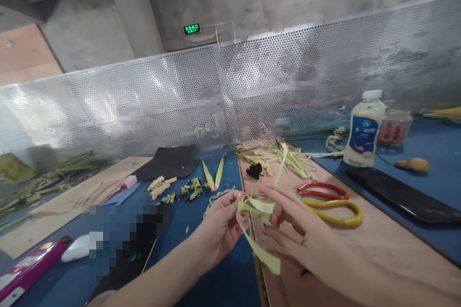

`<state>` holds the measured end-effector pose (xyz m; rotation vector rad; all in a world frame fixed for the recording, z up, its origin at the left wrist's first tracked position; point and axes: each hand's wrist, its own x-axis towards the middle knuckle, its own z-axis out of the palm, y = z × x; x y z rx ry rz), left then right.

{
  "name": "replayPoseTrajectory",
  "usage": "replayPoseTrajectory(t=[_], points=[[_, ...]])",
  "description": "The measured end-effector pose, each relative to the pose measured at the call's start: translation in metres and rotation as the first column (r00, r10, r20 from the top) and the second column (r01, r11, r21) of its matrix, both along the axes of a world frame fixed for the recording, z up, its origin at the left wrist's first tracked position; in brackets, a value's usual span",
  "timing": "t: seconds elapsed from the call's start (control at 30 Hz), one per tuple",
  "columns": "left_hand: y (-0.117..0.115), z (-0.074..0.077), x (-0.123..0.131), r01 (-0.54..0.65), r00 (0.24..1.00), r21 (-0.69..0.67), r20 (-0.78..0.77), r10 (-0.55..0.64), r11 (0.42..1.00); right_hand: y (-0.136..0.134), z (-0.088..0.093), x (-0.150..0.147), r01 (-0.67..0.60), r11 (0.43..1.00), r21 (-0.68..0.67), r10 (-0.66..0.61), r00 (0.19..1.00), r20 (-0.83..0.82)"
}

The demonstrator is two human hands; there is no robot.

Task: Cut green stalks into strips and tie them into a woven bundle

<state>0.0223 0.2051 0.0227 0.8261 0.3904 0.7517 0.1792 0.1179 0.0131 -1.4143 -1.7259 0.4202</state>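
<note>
Pale green leaf strips (pixel 265 255), folded over one another, are held between my two hands near the middle of the view. My left hand (pixel 221 223) pinches the folded part from the left, thumb and index finger together. From the right, my right hand (pixel 297 228) has its fingers bent around the same strips; its fingertips are partly hidden. One loose strip end hangs below the hands and another sticks up behind them. Just beyond my right hand lie red and yellow looped handles (pixel 334 212), which look like scissors. A black tangled bundle (pixel 254 171) sits behind the strips.
More cut leaf strips (pixel 297 163) lie at the back. Small woven green pieces (pixel 194 188) and a black sheet (pixel 165 168) are to the left. A bottle (pixel 364 129) and a long black object (pixel 403 196) stand right. A perforated metal screen (pixel 173 100) closes off the back.
</note>
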Motion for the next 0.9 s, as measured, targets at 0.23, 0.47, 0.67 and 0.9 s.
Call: replayPoseTrajectory(t=[0.23, 0.47, 0.67, 0.9], points=[[0.001, 0.006, -0.002, -0.234, 0.904, 0.365, -0.258, 0.34, 0.901, -0.003, 0.001, 0.001, -0.059, 0.996, 0.061, 0.06, 0.998, -0.012], [0.002, 0.008, -0.007, -0.305, 0.722, 0.655, -0.315, 0.616, 0.692, -0.009, 0.009, -0.001, -0.102, 0.994, -0.038, 0.099, 0.992, -0.074], [0.002, 0.014, -0.01, -0.406, 0.647, 0.704, -0.228, 0.727, 0.582, -0.007, 0.005, 0.001, -0.18, 0.981, -0.07, 0.156, 0.952, -0.263], [0.01, 0.019, -0.011, -0.529, 0.627, 0.633, -0.157, 0.763, 0.565, -0.002, -0.005, 0.004, -0.159, 0.986, -0.054, 0.139, 0.954, -0.266]])
